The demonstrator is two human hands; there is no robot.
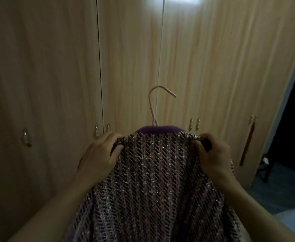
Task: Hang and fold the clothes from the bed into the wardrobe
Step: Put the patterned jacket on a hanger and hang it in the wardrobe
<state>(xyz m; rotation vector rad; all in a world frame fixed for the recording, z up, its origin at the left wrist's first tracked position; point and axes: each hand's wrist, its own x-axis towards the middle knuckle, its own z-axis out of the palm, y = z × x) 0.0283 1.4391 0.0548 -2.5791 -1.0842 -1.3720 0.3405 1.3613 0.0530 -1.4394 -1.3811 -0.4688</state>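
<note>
Progress view, left to right: left hand (98,152) grips one shoulder of a purple woven top (153,180), already threaded on a pink hanger (154,105) whose hook rises above the collar; right hand (213,152) grips the other shoulder. Wardrobe doors (129,67) behind stand closed, so hanging inside remains undone. No writing or labels are legible.

Two bare forearms and hands (98,154), seemingly sleeveless and ringless in dimness.
</note>
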